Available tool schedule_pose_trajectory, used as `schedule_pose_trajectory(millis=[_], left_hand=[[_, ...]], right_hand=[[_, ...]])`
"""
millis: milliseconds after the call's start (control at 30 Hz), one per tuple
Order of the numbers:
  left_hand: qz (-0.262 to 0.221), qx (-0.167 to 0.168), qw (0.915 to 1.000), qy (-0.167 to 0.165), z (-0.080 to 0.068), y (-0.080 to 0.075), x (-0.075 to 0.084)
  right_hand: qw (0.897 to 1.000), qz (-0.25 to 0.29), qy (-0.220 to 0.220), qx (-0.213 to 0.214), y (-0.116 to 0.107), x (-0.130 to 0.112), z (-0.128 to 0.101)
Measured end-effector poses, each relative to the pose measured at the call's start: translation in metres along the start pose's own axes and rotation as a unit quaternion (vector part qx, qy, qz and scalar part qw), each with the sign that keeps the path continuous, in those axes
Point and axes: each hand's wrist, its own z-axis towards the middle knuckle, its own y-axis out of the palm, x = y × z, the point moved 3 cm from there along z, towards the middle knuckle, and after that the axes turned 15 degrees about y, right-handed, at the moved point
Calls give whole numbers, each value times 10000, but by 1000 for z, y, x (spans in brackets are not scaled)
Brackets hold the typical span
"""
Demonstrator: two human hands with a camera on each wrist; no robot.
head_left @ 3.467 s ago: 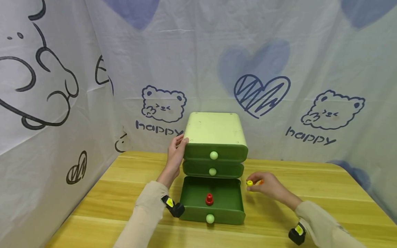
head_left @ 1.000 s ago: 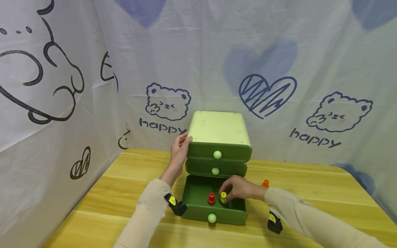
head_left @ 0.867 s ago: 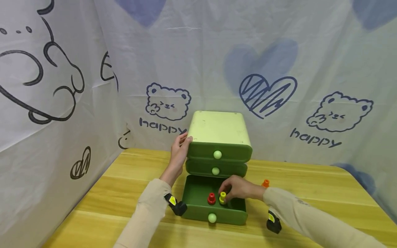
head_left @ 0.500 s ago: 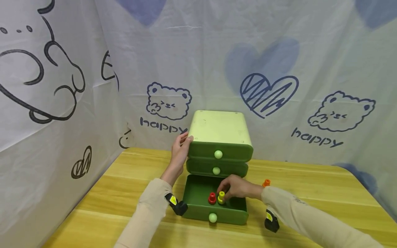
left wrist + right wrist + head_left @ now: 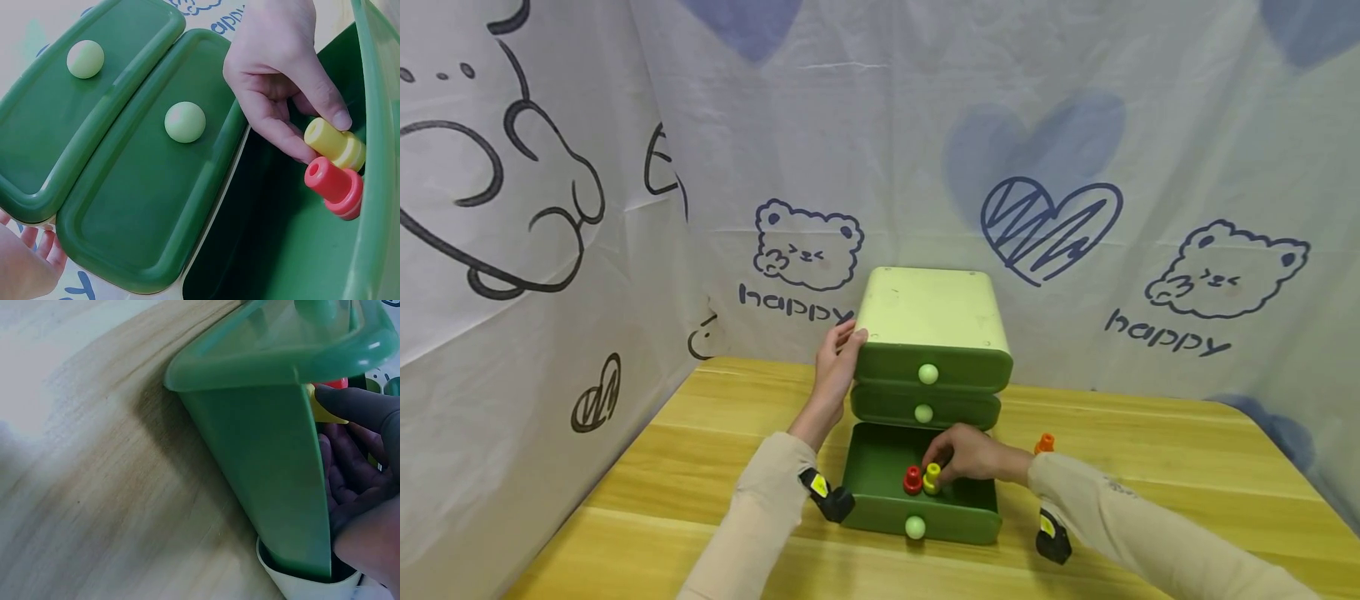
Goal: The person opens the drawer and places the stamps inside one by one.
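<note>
A small drawer cabinet [image 5: 932, 308] with a cream top and green drawer fronts stands on the table, its bottom drawer [image 5: 880, 512] pulled out. My left hand [image 5: 837, 364] rests along the cabinet's left side, fingers fairly straight. Inside the drawer, my right hand [image 5: 973, 454] pinches a small yellow stepped peg [image 5: 932, 479] between thumb and fingers. Right beside it stands a red peg [image 5: 912, 480] of the same shape, upright. From the left wrist, the yellow peg [image 5: 334, 144] shows close against the red peg [image 5: 334, 187], near the drawer's front wall.
An orange peg [image 5: 1046, 442] is on the wooden table [image 5: 1120, 433] right of the cabinet, partly behind the right forearm. The upper two drawers, with round pale knobs [image 5: 928, 374], are closed. A white printed cloth [image 5: 895, 167] hangs behind and to the left.
My right hand brought the yellow peg from right of the cabinet into the drawer, then shifted it left up to the red peg. The orange peg now is on the table. My left hand stays put.
</note>
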Motion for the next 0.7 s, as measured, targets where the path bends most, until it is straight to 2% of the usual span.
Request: schedule_pose_trajectory(millis=[700], left_hand=[[-26,10,10000,10,-1,0,0]], right_hand=[[9996,234,54,126,0,1,-3]])
